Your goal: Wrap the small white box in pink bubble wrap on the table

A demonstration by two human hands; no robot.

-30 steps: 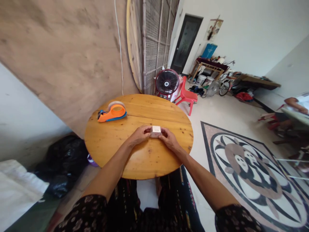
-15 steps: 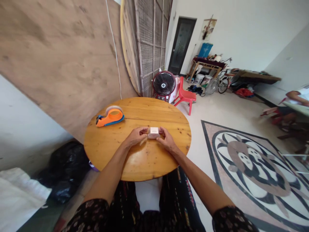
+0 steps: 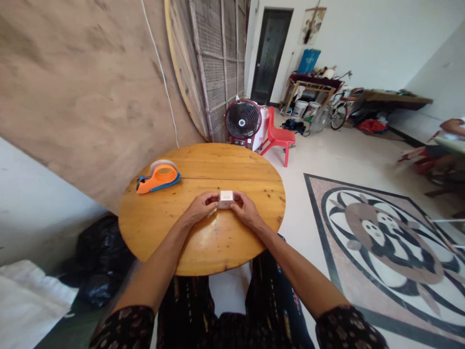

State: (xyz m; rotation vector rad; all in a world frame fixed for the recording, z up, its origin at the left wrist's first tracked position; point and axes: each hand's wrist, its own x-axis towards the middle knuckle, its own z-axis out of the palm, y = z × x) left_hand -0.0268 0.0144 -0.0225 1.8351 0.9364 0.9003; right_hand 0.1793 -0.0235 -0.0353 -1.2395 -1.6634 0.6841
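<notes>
A small box-shaped pack with a white label [image 3: 226,198] rests on, or just above, the round wooden table [image 3: 232,167]; I cannot tell which. Its left end is gripped by the fingers of my left hand [image 3: 201,208]. At the other end, my right hand [image 3: 247,210] holds it between thumb and fingers. What the pack contains cannot be made out. Farther back on the left of the table stands an orange and blue tape dispenser [image 3: 159,177] with a roll of tape, apart from both hands.
Past the table's far edge are a dark red fan [image 3: 242,119] and a red plastic chair [image 3: 278,135]. Black plastic bags [image 3: 100,261] lie left of the table, near a white sack [image 3: 32,300]. A person's arm [image 3: 454,126] shows at the far right.
Both hands have closed in on the pack's two ends, the right one more plainly. The camera view has shifted slightly. The tape dispenser has stayed in place on the table.
</notes>
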